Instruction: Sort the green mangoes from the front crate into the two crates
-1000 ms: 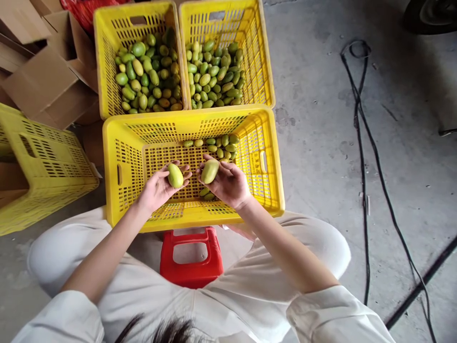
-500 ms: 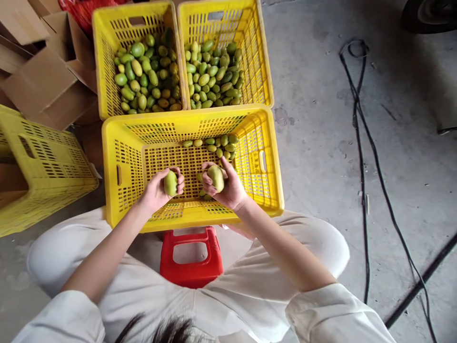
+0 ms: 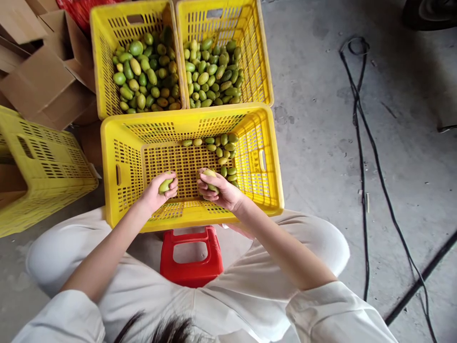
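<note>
Above the near yellow crate, my left hand is closed around a smooth green oval fruit. To its right, my right hand grips a yellowish-green oval fruit, with the thumb lying along it. Both hands are inside the crate's rim, apart from each other. Several similar fruits rest on the crate's slotted floor along the far right, and more lie just beyond my right hand. Part of the floor beneath my hands is hidden.
Two yellow crates with many green fruits adjoin the far side. Another yellow crate stands tilted at the left, near cardboard boxes. A red plastic stool is between my legs. Black cables run over the concrete floor at right.
Both hands have shifted slightly left and turned, so the held fruits show at a different angle. Fruits near the right wall are more exposed.
</note>
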A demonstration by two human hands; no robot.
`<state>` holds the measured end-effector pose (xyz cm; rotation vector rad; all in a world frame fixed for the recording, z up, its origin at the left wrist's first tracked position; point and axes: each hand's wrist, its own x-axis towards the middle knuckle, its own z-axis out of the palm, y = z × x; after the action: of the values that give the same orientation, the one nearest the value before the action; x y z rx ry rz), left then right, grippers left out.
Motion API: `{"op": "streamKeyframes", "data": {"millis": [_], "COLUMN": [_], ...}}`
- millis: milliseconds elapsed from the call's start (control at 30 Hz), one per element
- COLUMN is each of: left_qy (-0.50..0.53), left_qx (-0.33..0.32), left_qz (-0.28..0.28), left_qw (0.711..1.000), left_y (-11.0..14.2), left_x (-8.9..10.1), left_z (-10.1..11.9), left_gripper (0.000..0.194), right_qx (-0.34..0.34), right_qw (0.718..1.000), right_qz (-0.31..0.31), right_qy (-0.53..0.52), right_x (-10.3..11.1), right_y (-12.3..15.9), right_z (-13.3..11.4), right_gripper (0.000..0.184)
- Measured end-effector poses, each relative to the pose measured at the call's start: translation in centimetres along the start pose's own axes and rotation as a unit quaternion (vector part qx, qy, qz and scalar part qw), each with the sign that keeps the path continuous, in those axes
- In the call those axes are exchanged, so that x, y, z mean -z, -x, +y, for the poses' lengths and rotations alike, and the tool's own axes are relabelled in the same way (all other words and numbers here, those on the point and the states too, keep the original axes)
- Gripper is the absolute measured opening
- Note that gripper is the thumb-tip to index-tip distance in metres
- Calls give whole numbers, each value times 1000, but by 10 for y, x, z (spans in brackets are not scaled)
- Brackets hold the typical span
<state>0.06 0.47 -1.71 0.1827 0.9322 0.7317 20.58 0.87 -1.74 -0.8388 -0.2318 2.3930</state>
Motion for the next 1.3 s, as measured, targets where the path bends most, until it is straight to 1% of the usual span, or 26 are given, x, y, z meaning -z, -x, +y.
{"op": "streamKeyframes", "data": {"millis": [100, 233, 333, 400, 500, 600, 667, 767, 833, 933, 1000, 1133, 1233, 1300], "left_qy": [17, 39, 29, 10, -15, -20, -14, 18, 38, 31, 15, 6, -5, -8], "left_qx": [-3, -16, -31, -40, -57, -57, -58, -64, -65, -78, -88, -72, -49, -47], "left_qz": [3, 4, -6, -31, -57, -54, -49, -34, -10, 14, -3, -49, -53, -51], "left_qw": [1000, 999, 999, 999, 997, 997, 997, 997, 997, 996, 996, 996, 997, 998], "left_y": [1, 5, 7, 8, 8, 7, 6, 5, 6, 6, 6, 4, 3, 2], "left_x": [-1, -5, -6, -6, -5, -4, -4, -6, -6, -5, -4, -1, 0, 0], "left_z": [1, 4, 5, 4, 3, 1, 1, 2, 3, 4, 3, 0, -3, -3], "left_gripper": [19, 24, 26, 25, 24, 24, 22, 19, 22, 25, 24, 24, 24, 22], "right_qx": [15, 42, 81, 97, 89, 74, 68, 63, 63, 77, 81, 68, 65, 70], "right_qw": [1000, 999, 996, 995, 995, 997, 997, 998, 998, 997, 997, 997, 997, 996], "right_qz": [2, -9, 8, 26, 36, 26, 17, -3, -12, -4, 7, 24, 40, 48], "right_qy": [13, -18, -19, -19, -26, -4, 9, -7, -20, -8, 2, -11, -11, -5], "right_x": [0, -4, -5, -3, 0, 2, 1, -2, -4, -5, -5, -1, 2, 3], "right_y": [-2, -1, 0, 0, -1, -1, -1, 0, 1, 1, 1, -1, -4, -5], "right_z": [-1, -7, -8, -6, -3, 0, 0, -3, -6, -8, -6, 0, 4, 4], "right_gripper": [33, 27, 34, 35, 31, 34, 32, 25, 24, 37, 39, 30, 29, 28]}}
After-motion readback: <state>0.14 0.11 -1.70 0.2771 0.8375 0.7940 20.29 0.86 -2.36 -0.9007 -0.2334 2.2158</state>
